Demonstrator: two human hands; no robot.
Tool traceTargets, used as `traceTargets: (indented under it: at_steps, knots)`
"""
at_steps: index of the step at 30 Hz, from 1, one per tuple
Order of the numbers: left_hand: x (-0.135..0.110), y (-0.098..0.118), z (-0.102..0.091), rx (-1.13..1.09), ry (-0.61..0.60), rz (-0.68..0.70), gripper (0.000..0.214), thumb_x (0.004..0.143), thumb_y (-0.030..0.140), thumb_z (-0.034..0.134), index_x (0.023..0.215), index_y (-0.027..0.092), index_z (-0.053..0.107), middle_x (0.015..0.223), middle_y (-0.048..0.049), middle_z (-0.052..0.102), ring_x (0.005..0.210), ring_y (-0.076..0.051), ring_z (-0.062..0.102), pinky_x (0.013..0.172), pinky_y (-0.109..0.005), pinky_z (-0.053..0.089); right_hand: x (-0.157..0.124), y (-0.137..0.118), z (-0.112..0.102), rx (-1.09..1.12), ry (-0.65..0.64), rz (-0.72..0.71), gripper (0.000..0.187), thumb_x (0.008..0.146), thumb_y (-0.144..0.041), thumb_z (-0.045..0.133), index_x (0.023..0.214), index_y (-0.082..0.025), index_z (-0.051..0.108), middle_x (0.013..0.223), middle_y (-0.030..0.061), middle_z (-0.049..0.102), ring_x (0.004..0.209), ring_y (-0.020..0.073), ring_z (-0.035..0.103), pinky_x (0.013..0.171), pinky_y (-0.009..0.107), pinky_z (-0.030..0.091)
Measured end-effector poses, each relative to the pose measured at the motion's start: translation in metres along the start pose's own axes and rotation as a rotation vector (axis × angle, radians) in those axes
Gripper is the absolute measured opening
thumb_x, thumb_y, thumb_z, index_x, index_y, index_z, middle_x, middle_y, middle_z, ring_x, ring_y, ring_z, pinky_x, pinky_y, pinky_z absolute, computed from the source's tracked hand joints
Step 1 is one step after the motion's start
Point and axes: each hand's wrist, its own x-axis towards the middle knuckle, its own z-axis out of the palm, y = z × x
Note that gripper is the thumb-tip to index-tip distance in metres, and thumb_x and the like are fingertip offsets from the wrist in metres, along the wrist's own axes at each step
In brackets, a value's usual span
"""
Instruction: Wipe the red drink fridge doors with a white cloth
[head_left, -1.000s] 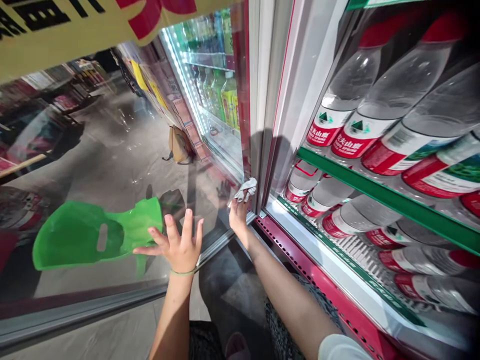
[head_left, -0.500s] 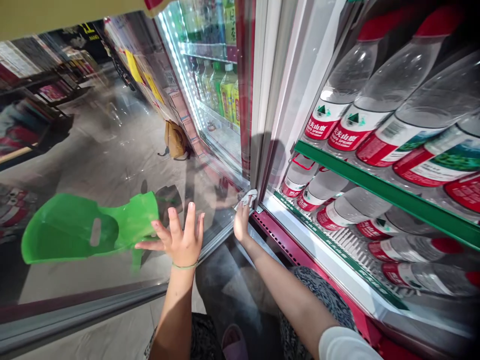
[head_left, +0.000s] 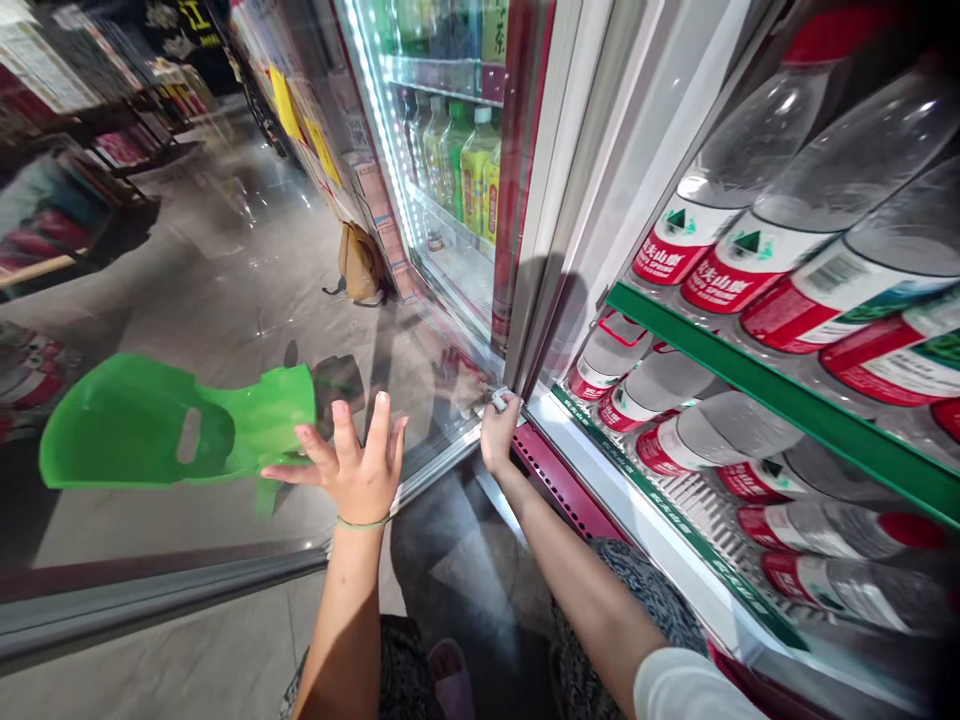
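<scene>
My left hand [head_left: 352,470] lies flat with fingers spread against the glass of the open cooler door [head_left: 225,300]. My right hand [head_left: 499,435] is closed on a small white cloth [head_left: 499,401], pressed into the bottom corner where the door frame meets the cabinet. Only a bit of the cloth shows above my fingers. Lying water bottles with red labels [head_left: 705,260] fill the green-edged shelves [head_left: 750,385] to the right.
A green plastic stool [head_left: 172,425] shows through the glass on the shop floor. A tan bag [head_left: 360,265] sits by a second cooler holding green and yellow drink bottles [head_left: 465,170]. The red perforated base panel [head_left: 559,485] runs below the shelves. My knees are below.
My right hand has slid the cloth down the door frame edge to its bottom corner and closed more tightly over it. The left hand stays on the glass.
</scene>
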Motion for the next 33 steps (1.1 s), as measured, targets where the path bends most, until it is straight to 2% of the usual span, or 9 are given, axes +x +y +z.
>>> traceTargets:
  at_steps: [3, 8, 12, 17, 20, 23, 25, 30, 33]
  knots:
    - [0.000, 0.000, 0.001, -0.012, 0.005, -0.022, 0.053, 0.082, 0.064, 0.074, 0.128, 0.039, 0.072, 0.160, -0.0088, 0.048, 0.160, -0.042, 0.000, 0.110, -0.073, -0.030, 0.003, -0.010, -0.002, -0.002, -0.049, -0.088, 0.024, 0.081, -0.019, 0.047, 0.104, -0.024, 0.049, 0.107, 0.0064, 0.055, 0.105, 0.0206, 0.055, 0.098, 0.037, 0.045]
    - [-0.001, -0.001, 0.004, -0.001, 0.006, -0.018, 0.050, 0.081, 0.065, 0.074, 0.124, 0.039, 0.073, 0.156, -0.0091, 0.053, 0.160, -0.042, 0.001, 0.109, -0.073, -0.031, 0.007, -0.014, -0.006, -0.025, -0.074, -0.162, 0.025, 0.084, -0.018, 0.039, 0.107, -0.024, 0.045, 0.097, 0.0025, 0.054, 0.090, 0.0176, 0.055, 0.086, 0.032, 0.047]
    - [-0.001, 0.000, 0.005, 0.010, -0.003, -0.018, 0.048, 0.083, 0.061, 0.074, 0.125, 0.038, 0.073, 0.156, -0.0096, 0.053, 0.160, -0.043, -0.001, 0.108, -0.073, -0.031, 0.007, -0.031, -0.007, -0.024, -0.153, -0.290, 0.025, 0.089, -0.024, 0.039, 0.111, -0.023, 0.051, 0.103, 0.0070, 0.060, 0.099, 0.0214, 0.059, 0.092, 0.036, 0.048]
    - [0.002, 0.000, 0.004, 0.036, -0.027, 0.018, 0.045, 0.085, 0.057, 0.074, 0.127, 0.040, 0.072, 0.156, -0.0098, 0.053, 0.160, -0.043, -0.002, 0.107, -0.074, -0.031, -0.012, -0.043, -0.015, -0.022, -0.358, -0.491, 0.015, 0.077, -0.032, 0.056, 0.090, -0.026, 0.063, 0.082, 0.0031, 0.064, 0.081, 0.0221, 0.062, 0.079, 0.032, 0.052]
    - [0.003, -0.001, 0.004, 0.016, -0.050, 0.005, 0.044, 0.086, 0.056, 0.074, 0.127, 0.040, 0.072, 0.156, -0.0097, 0.052, 0.160, -0.044, -0.002, 0.105, -0.074, -0.034, -0.004, -0.043, -0.018, -0.045, -0.310, -0.490, 0.016, 0.081, -0.029, 0.050, 0.090, -0.025, 0.062, 0.079, 0.0029, 0.063, 0.075, 0.0212, 0.060, 0.071, 0.031, 0.050]
    - [0.002, -0.002, 0.006, 0.023, -0.035, 0.016, 0.045, 0.086, 0.055, 0.074, 0.129, 0.041, 0.070, 0.159, -0.0087, 0.049, 0.160, -0.043, -0.003, 0.106, -0.074, -0.034, 0.011, -0.052, -0.016, -0.072, -0.193, -0.445, 0.032, 0.092, -0.022, 0.034, 0.112, -0.020, 0.059, 0.096, 0.0083, 0.065, 0.088, 0.0227, 0.061, 0.078, 0.034, 0.051]
    - [0.001, -0.003, 0.008, 0.052, 0.005, 0.067, 0.048, 0.086, 0.053, 0.075, 0.133, 0.042, 0.067, 0.160, -0.0078, 0.048, 0.160, -0.041, -0.004, 0.108, -0.075, -0.030, 0.009, -0.063, -0.015, -0.075, -0.216, -0.483, 0.033, 0.093, -0.022, 0.036, 0.117, -0.019, 0.058, 0.103, 0.0096, 0.066, 0.093, 0.0228, 0.062, 0.083, 0.035, 0.051]
    - [0.005, -0.005, 0.007, 0.097, 0.083, 0.203, 0.058, 0.087, 0.044, 0.077, 0.142, 0.044, 0.059, 0.164, -0.0076, 0.042, 0.160, -0.038, -0.008, 0.113, -0.075, -0.026, -0.011, -0.074, -0.021, -0.067, -0.434, -0.667, 0.019, 0.076, -0.022, 0.059, 0.093, -0.026, 0.066, 0.084, 0.0015, 0.068, 0.083, 0.0193, 0.065, 0.079, 0.027, 0.052]
    - [0.008, -0.005, 0.003, 0.101, 0.090, 0.261, 0.063, 0.088, 0.038, 0.076, 0.147, 0.043, 0.053, 0.165, -0.0088, 0.040, 0.161, -0.035, -0.010, 0.115, -0.074, -0.025, 0.006, -0.070, -0.024, -0.104, -0.302, -0.599, 0.026, 0.085, -0.018, 0.046, 0.105, -0.022, 0.062, 0.090, 0.0050, 0.067, 0.084, 0.0199, 0.063, 0.077, 0.029, 0.051]
